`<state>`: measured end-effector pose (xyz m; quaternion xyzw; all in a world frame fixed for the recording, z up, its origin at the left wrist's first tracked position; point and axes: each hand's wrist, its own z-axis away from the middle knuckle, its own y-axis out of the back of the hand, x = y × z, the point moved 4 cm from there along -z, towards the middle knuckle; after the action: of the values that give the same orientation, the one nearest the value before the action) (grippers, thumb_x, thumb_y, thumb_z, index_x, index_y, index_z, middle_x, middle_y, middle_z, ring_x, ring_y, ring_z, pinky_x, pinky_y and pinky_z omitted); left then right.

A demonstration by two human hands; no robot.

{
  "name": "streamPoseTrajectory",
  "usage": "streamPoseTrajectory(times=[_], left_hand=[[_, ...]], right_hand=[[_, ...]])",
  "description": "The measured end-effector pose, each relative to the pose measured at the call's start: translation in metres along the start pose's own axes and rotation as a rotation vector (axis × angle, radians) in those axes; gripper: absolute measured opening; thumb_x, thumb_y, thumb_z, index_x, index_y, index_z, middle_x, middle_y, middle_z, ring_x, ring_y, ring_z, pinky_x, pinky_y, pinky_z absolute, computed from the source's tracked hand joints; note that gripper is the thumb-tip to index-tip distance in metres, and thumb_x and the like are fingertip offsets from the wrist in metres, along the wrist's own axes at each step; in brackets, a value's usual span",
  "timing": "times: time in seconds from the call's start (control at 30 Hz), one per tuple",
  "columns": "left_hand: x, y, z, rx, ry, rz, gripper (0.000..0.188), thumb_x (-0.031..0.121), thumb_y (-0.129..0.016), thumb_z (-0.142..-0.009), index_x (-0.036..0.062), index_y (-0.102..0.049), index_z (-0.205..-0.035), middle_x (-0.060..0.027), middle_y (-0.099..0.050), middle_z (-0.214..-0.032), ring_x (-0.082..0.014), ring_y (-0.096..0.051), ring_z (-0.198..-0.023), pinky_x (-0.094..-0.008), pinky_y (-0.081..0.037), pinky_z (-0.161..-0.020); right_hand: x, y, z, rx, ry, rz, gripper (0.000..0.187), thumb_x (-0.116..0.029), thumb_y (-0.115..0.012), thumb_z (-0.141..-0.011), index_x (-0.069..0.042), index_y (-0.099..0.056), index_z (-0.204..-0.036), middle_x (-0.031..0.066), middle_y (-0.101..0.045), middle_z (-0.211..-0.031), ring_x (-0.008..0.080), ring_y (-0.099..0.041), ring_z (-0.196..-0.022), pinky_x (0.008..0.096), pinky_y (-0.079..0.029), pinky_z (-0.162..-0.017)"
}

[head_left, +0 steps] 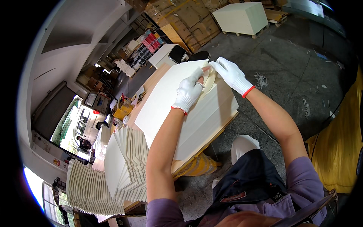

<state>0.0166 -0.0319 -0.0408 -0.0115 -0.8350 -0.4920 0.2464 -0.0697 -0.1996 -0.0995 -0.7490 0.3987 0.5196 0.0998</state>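
Note:
Both my hands wear white knit gloves with red cuffs. My left hand (189, 90) lies over a large white card sheet (162, 99), its bare fingertips curled at the sheet's right edge. My right hand (231, 75) pinches the far corner of the sheets, close to the left fingertips. Between the hands the edges of a few sheets bend up and fan apart. Beneath them is a stack of white card (206, 119) on a wooden-topped table (151, 80). The right fingertips are partly hidden behind the raised corner.
Fanned piles of cut white card (126, 162) stand at the near left. A yellow container (123, 108) and small tools lie along the table's left side. Black chairs (177, 53) stand beyond. A pale block on a pallet (242, 19) is at the far right, a yellow sheet (336, 140) nearer.

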Motion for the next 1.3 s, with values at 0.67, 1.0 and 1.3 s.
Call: streamPoseTrajectory(times=[0.67,1.0,1.3], left_hand=[[0.007,-0.001,-0.002,-0.110,0.076,-0.050,0.040,0.032,-0.074,-0.093,0.0238,-0.069,-0.132,-0.0142,-0.077,-0.108,-0.0326,-0.074,-0.093,-0.0408,-0.056,-0.086],[0.018,0.000,0.014,0.053,-0.108,-0.395,0.041,0.023,-0.071,-0.088,0.0240,-0.069,-0.128,-0.0139,-0.076,-0.112,-0.0353,-0.073,-0.103,-0.0439,-0.057,-0.089],[0.005,-0.004,-0.010,-0.044,0.060,-0.393,0.036,0.035,-0.067,-0.093,0.0180,-0.070,-0.125,-0.0167,-0.075,-0.119,-0.0357,-0.072,-0.108,-0.0453,-0.056,-0.091]], right_hand=[[0.011,-0.002,-0.003,0.063,0.065,-0.017,0.052,-0.055,-0.047,-0.107,-0.005,-0.060,-0.100,0.0174,-0.065,-0.090,0.0343,-0.064,-0.084,0.0427,-0.049,-0.080],[0.002,0.032,0.011,-0.101,-0.062,0.469,0.055,-0.059,-0.046,-0.104,-0.008,-0.067,-0.103,0.0162,-0.073,-0.095,0.0363,-0.070,-0.094,0.0441,-0.052,-0.082],[-0.018,0.027,0.005,-0.125,0.408,0.819,0.047,-0.056,-0.053,-0.102,-0.013,-0.069,-0.104,0.0110,-0.073,-0.092,0.0329,-0.070,-0.085,0.0464,-0.054,-0.071]])
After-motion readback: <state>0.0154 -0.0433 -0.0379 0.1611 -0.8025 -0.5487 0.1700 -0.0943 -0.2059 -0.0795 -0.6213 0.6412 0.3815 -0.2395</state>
